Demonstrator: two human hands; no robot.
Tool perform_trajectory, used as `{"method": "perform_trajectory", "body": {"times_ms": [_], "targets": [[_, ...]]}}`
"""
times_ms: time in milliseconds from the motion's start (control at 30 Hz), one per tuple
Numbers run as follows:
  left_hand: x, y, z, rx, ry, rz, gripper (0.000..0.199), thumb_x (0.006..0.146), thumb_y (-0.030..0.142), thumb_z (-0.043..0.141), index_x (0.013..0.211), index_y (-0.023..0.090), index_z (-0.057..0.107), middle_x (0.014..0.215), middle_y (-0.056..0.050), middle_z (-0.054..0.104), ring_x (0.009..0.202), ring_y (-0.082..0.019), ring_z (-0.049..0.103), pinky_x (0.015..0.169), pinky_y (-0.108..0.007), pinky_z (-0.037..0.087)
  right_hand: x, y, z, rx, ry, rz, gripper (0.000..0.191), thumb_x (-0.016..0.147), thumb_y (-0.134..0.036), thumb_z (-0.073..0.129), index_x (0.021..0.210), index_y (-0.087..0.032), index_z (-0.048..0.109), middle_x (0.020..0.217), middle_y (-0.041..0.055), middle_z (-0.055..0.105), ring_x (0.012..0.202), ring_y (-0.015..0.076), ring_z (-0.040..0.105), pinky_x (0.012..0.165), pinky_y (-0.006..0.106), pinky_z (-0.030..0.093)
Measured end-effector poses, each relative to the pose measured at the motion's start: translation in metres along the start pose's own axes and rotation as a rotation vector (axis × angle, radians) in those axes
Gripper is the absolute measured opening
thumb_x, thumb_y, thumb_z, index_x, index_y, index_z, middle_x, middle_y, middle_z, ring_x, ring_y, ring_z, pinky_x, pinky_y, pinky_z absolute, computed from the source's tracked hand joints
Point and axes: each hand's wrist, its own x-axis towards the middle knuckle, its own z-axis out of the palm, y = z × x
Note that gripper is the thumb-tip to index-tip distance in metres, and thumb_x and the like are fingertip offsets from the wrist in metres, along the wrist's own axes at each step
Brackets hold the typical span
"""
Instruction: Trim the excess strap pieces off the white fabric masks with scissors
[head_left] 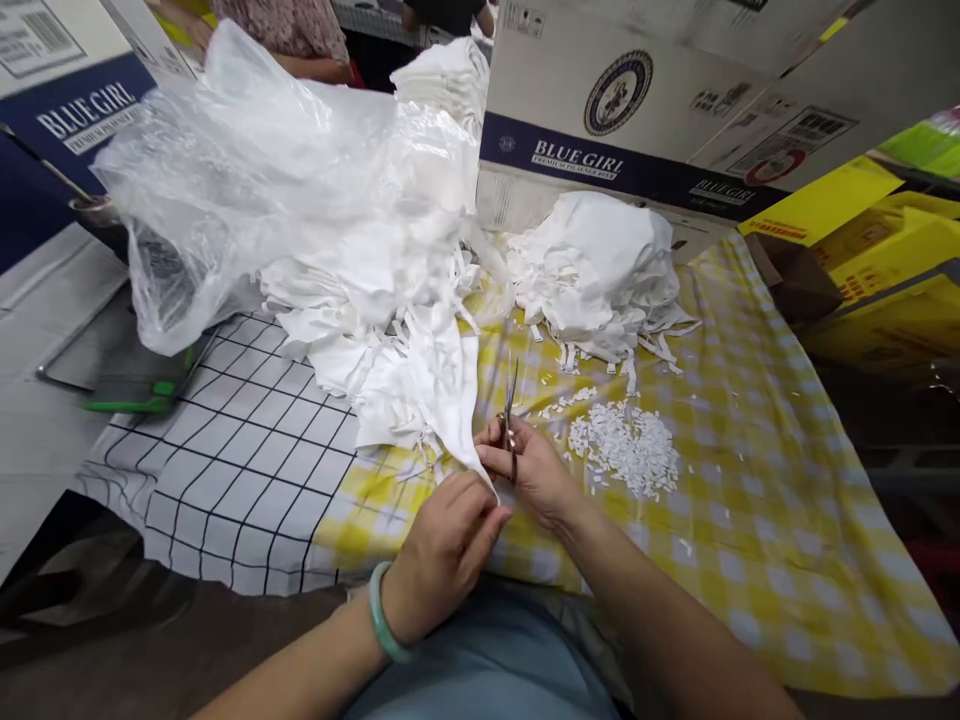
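My left hand point(454, 530), with a green bangle point(384, 615) at its wrist, is closed on the pointed end of a white fabric piece point(446, 385). That piece trails back to a large heap of white cloth point(337, 230). In my right hand point(532, 465) is a pair of scissors point(510, 415), blades pointing away from me. The right fingers also sit close beside the cloth's edge; whether they pinch it I cannot tell. A pile of small white snippets point(626, 448) lies to the right of my right hand.
Clear plastic sheeting point(225, 170) covers part of the heap. A second white cloth pile point(596, 265) stands before a Blue Girl carton point(570, 110). Yellow-checked point(780, 500) and black-grid cloths point(232, 470) cover the table. Yellow boxes point(892, 240) are at right. Another person point(300, 35) is behind.
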Motion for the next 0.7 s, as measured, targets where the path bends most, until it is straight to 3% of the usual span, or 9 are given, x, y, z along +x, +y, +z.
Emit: {"method": "perform_trajectory", "body": {"times_ms": [133,267,400,500,600,700], "targets": [[-0.012,-0.01,-0.002,-0.264,-0.084,-0.17,0.021,0.094,0.014,0.05,0.074,0.019,0.047,0.095,-0.008,0.062,0.092,-0.018,0.059,0.082,-0.03,0.047,-0.012,0.009,-0.007,-0.2,0.062,-0.14,0.034,0.069,-0.029,0.079,0.082,-0.023,0.049,0.09,-0.0008,0.066,0.078,0.0134,0.059,0.073,0.026,0.048],[-0.02,-0.013,-0.019,-0.618,-0.122,-0.359,0.027,0.093,0.022,0.054,0.069,0.018,0.043,0.101,-0.008,0.061,0.081,-0.015,0.058,0.074,-0.028,0.048,-0.01,0.018,-0.01,-0.516,-0.095,-0.35,0.023,0.074,-0.016,0.066,0.09,-0.024,0.053,0.123,0.0046,0.063,0.111,0.0197,0.057,0.096,0.035,0.044],[-0.022,-0.015,-0.036,-0.714,-0.106,-0.536,0.029,0.089,0.033,0.064,0.071,0.017,0.048,0.086,-0.003,0.056,0.071,-0.011,0.047,0.063,-0.022,0.039,0.01,0.015,-0.005,-0.692,-0.103,-0.495,0.019,0.071,-0.014,0.063,0.087,-0.022,0.057,0.097,0.0036,0.062,0.099,0.0193,0.057,0.091,0.035,0.045],[-0.016,-0.015,-0.048,-0.703,-0.098,-0.689,0.023,0.092,0.041,0.061,0.093,0.018,0.058,0.071,0.003,0.046,0.058,-0.008,0.036,0.052,-0.02,0.029,0.014,-0.007,-0.002,-0.636,-0.106,-0.519,0.018,0.076,-0.022,0.067,0.089,-0.021,0.054,0.089,0.001,0.057,0.086,0.0157,0.055,0.082,0.031,0.047],[-0.002,-0.004,-0.059,-0.585,-0.14,-0.618,0.028,0.095,0.043,0.056,0.097,0.017,0.066,0.066,0.003,0.047,0.061,-0.009,0.042,0.058,-0.021,0.035,0.002,-0.04,0.0,-0.618,-0.219,-0.535,0.018,0.078,-0.019,0.067,0.087,-0.021,0.052,0.087,-0.0002,0.055,0.083,0.0144,0.054,0.08,0.029,0.046],[0.018,0.015,-0.072,-0.594,-0.212,-0.596,0.027,0.087,0.042,0.068,0.096,0.016,0.07,0.079,-0.002,0.058,0.068,-0.011,0.051,0.063,-0.023,0.041,-0.015,-0.071,0.001,-0.661,-0.314,-0.566,0.018,0.077,-0.012,0.065,0.087,-0.021,0.052,0.087,-0.0003,0.055,0.084,0.0144,0.054,0.08,0.028,0.045]]}}
